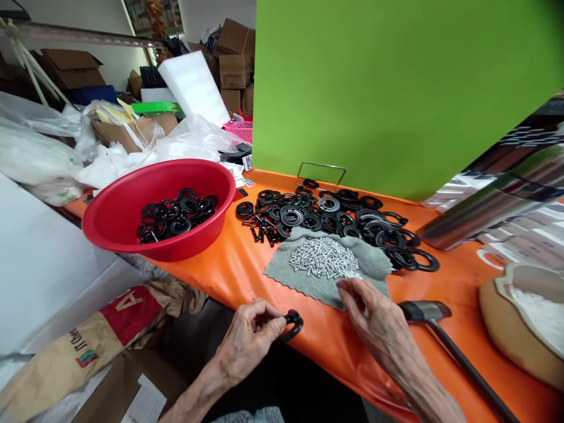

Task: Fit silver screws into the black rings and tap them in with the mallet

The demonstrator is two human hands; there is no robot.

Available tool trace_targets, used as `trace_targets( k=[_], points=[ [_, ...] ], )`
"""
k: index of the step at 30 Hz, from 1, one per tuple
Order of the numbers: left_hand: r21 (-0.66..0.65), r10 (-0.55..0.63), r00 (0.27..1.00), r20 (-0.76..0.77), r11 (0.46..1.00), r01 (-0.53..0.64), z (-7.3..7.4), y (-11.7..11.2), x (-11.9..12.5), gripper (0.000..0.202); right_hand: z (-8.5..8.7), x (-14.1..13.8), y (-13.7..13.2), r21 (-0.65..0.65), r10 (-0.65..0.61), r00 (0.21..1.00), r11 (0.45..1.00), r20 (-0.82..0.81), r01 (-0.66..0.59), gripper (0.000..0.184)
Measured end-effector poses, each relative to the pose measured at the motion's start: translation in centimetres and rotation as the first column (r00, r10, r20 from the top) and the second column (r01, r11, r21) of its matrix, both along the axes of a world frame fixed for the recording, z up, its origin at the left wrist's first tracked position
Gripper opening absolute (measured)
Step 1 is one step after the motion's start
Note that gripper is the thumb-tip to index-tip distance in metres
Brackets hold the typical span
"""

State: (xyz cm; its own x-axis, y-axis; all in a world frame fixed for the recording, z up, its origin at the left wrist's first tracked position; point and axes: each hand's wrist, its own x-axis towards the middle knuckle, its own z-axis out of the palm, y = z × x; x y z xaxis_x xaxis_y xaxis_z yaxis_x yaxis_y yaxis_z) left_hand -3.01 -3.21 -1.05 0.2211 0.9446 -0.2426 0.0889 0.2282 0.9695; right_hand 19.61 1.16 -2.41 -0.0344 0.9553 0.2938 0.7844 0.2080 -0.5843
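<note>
Between the thumb and fingers of my left hand (252, 335) is a black ring with a small fitting (292, 326), held just over the table's front edge. My right hand (370, 311) is at the near right side of a pile of small silver pins (324, 257). Its thumb and fingertips are pinched together; whatever they hold is too small or hidden to make out. The pins lie on a grey-green cloth (282, 271). Behind the cloth, many black rings (311, 221) of different sizes are heaped, with short black pieces (263, 234) at their left.
A red basin (118, 205) holding black parts stands at the left. On the right lie a hammer (426, 310) and a tan tub (502, 317) with white contents. A metal cylinder (453, 214) and green panel (396, 94) bound the orange table (211, 276).
</note>
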Motion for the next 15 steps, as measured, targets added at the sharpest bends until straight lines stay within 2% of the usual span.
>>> trace_targets(
  k=[3, 8, 10, 12, 15],
  points=[
    [-0.046, 0.016, 0.999, 0.044, 0.999, -0.014, -0.1, -0.4, -0.1, 0.024, 0.5, -1.6, -1.4, -0.055, 0.010, 0.994, 0.998, -0.111, -0.016, 0.022],
    [-0.043, 0.028, 0.998, 0.052, 0.999, -0.026, 0.0, -0.9, -0.3, 0.026, -0.6, -3.1, -2.8, -0.131, -0.053, 0.964, 0.991, -0.261, 0.019, 0.027],
    [-0.051, 0.025, 0.997, 0.069, 0.998, -0.022, 0.0, -1.0, -0.4, 0.026, -0.6, -3.6, -3.5, -0.172, -0.071, 0.942, 0.985, -0.329, 0.014, 0.028],
    [-0.042, 0.025, 0.998, 0.056, 0.999, -0.023, -0.2, -1.1, -0.6, 0.026, -0.1, -4.3, -4.6, -0.223, -0.107, 0.884, 0.975, -0.456, 0.003, 0.029],
    [0.020, 0.020, 1.000, -0.006, 1.000, -0.019, -0.6, -1.3, -0.7, 0.024, 0.7, -5.6, -6.1, -0.224, -0.133, 0.763, 0.974, -0.632, -0.016, 0.029]
  ],
)
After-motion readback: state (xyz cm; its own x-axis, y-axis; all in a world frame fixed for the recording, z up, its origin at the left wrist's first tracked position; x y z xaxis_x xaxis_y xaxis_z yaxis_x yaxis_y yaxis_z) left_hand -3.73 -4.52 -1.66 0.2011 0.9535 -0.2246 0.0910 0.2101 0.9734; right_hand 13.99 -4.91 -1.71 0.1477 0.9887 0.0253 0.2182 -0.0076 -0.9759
